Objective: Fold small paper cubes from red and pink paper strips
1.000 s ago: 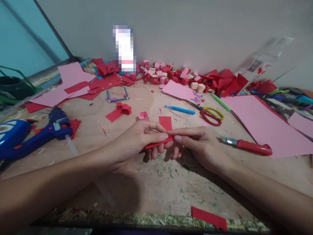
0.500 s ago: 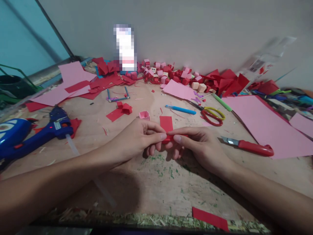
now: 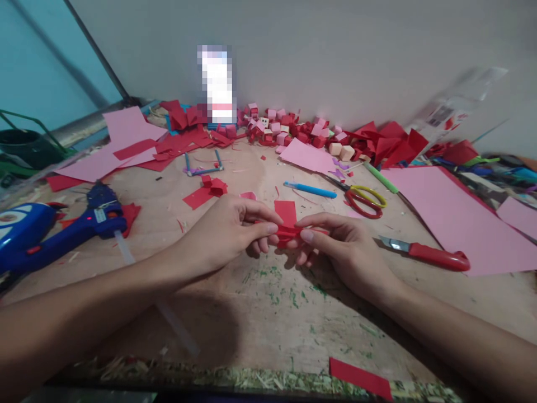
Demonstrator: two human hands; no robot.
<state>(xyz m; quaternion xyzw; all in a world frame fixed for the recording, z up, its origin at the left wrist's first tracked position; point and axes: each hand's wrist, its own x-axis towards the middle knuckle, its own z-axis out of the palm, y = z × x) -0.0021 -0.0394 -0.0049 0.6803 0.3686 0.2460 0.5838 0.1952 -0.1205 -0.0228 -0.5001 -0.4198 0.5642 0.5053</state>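
While left hand and right hand pinch red paper, scissors and a knife lie nearby.

A plain grey wall rose behind the wooden tabletop, with a teal panel to the left, bordered by a dark slanting strip. Dim, uneven light left a diagonal shadow across the panel. The tabletop's near edge looked rough and fibrous.

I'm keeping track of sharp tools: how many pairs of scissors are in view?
1: the red-and-yellow-handled scissors, on the table beyond the right hand, to the right of the slim blue tool. Others may be hidden.
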